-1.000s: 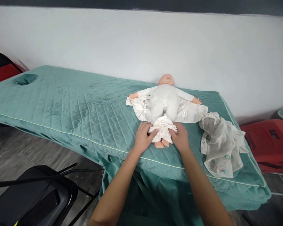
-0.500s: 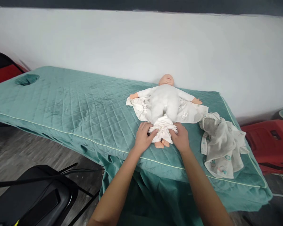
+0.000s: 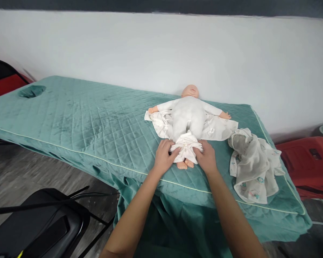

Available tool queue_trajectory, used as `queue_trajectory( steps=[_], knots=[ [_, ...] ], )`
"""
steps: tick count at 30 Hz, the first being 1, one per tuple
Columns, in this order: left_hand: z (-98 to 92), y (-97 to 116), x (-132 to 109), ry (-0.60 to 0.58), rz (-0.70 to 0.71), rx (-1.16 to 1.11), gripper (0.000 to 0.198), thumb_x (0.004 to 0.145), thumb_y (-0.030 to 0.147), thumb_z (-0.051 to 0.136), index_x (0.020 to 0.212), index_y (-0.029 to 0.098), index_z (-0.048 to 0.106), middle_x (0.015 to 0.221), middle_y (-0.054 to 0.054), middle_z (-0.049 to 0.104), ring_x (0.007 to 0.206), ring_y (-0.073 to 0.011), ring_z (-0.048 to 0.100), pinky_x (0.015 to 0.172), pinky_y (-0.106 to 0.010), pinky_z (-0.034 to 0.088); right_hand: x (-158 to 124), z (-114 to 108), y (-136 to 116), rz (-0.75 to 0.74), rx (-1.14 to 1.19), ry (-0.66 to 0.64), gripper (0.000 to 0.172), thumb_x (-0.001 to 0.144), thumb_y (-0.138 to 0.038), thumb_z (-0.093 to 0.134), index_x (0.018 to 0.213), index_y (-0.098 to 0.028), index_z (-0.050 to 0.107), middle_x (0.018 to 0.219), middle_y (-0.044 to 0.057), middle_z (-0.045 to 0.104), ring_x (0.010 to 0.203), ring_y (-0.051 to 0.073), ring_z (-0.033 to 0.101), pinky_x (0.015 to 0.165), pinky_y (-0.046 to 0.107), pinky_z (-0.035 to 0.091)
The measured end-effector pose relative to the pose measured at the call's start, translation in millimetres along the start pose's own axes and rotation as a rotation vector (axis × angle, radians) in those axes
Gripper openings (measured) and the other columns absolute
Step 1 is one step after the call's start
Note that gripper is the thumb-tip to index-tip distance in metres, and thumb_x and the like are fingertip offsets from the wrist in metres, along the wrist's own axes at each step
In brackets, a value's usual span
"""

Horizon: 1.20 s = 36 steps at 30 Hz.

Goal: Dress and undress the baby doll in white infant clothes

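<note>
A baby doll (image 3: 190, 114) in a white bodysuit lies on its back on a green quilted massage bed (image 3: 97, 125), head toward the wall, arms spread. An open white garment (image 3: 218, 128) is spread under it. Bunched white cloth (image 3: 186, 147) covers the doll's lower legs, and only the two bare feet show. My left hand (image 3: 164, 157) grips this bunched cloth from the left. From the right, my right hand (image 3: 206, 157) holds the same cloth, fingers curled.
A crumpled patterned white cloth (image 3: 251, 165) lies on the bed to the right of the doll. A red stool (image 3: 308, 161) stands at the right beyond the bed's end. A black chair (image 3: 37, 222) is at the lower left. The wall runs behind.
</note>
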<state>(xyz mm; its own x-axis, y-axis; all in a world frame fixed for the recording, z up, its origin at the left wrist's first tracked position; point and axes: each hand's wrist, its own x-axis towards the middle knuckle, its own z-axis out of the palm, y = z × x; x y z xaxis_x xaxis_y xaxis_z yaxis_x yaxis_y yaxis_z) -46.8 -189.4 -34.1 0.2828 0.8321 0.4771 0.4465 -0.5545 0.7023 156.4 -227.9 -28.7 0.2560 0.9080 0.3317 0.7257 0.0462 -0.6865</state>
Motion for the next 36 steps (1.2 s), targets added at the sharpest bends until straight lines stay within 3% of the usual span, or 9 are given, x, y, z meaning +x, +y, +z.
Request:
queue_trajectory(
  steps=[9,12,16,18,24,28,31,36],
  knots=[
    [-0.4,-5,2,-0.054,-0.002,-0.077,0.025,0.090,0.044,0.065,0.100,0.022,0.058,0.103,-0.006,0.061,0.101,-0.0216,0.055,0.092,-0.037,0.046,-2,-2,-1,0.042,0.021,0.012,0.024,0.082,-0.039,0.055,0.092,-0.020,0.066,0.088,0.007,0.071,0.084,0.025,0.062,0.082,0.038,0.046],
    [-7.1,-10,1,-0.163,0.021,-0.136,0.056,0.078,0.049,0.077,0.121,0.021,0.055,0.119,-0.011,0.057,0.115,-0.0260,0.053,0.102,-0.042,0.045,-3,-5,-1,0.106,0.064,0.002,0.026,0.082,-0.041,0.058,0.090,-0.020,0.068,0.083,0.005,0.071,0.076,0.022,0.060,0.075,0.034,0.046],
    [-18.0,-8,-11,-0.349,0.068,-0.126,0.113,0.057,0.058,0.089,0.149,0.025,0.034,0.144,-0.017,0.039,0.139,-0.0346,0.039,0.116,-0.050,0.037,-3,-11,-4,0.097,0.125,-0.055,0.025,0.081,-0.041,0.060,0.088,-0.019,0.068,0.079,0.002,0.069,0.072,0.020,0.059,0.071,0.031,0.044],
    [-18.8,-3,-18,-0.371,0.112,-0.055,0.123,0.055,0.059,0.089,0.154,0.027,0.024,0.151,-0.018,0.029,0.146,-0.0371,0.031,0.119,-0.053,0.033,-3,-15,-7,0.078,0.138,-0.080,0.024,0.081,-0.041,0.061,0.086,-0.018,0.068,0.077,0.001,0.069,0.072,0.019,0.059,0.070,0.030,0.043],
    [-7.9,10,-22,-0.260,0.122,0.152,0.106,0.067,0.046,0.087,0.153,0.030,0.028,0.148,-0.015,0.034,0.141,-0.0352,0.038,0.117,-0.054,0.036,-15,-27,-20,-0.032,0.052,-0.198,0.026,0.090,-0.044,0.057,0.086,-0.020,0.066,0.080,0.003,0.069,0.077,0.021,0.062,0.074,0.031,0.043],
    [-7.2,4,-21,-0.219,0.148,0.201,0.096,0.071,0.046,0.083,0.151,0.027,0.032,0.143,-0.014,0.038,0.135,-0.0334,0.042,0.115,-0.050,0.038,-31,-36,-25,-0.145,-0.076,-0.307,0.041,0.084,-0.053,0.068,0.108,-0.020,0.062,0.105,0.008,0.071,0.100,0.028,0.064,0.088,0.038,0.045],
    [-10.7,2,-17,-0.228,0.143,0.208,0.096,0.071,0.048,0.083,0.151,0.027,0.034,0.136,-0.013,0.043,0.129,-0.0330,0.046,0.112,-0.050,0.040,-34,-38,-27,-0.239,-0.180,-0.340,0.059,0.073,-0.052,0.080,0.116,-0.018,0.057,0.115,0.012,0.068,0.108,0.031,0.062,0.095,0.043,0.043],
    [-21.0,10,-1,-0.334,0.147,0.155,0.095,0.069,0.054,0.082,0.148,0.023,0.039,0.125,-0.012,0.056,0.118,-0.0316,0.054,0.103,-0.049,0.046,-24,-43,-31,-0.287,-0.262,-0.359,0.048,0.079,-0.044,0.075,0.114,-0.017,0.057,0.110,0.011,0.069,0.105,0.030,0.063,0.096,0.042,0.041]
  ],
)
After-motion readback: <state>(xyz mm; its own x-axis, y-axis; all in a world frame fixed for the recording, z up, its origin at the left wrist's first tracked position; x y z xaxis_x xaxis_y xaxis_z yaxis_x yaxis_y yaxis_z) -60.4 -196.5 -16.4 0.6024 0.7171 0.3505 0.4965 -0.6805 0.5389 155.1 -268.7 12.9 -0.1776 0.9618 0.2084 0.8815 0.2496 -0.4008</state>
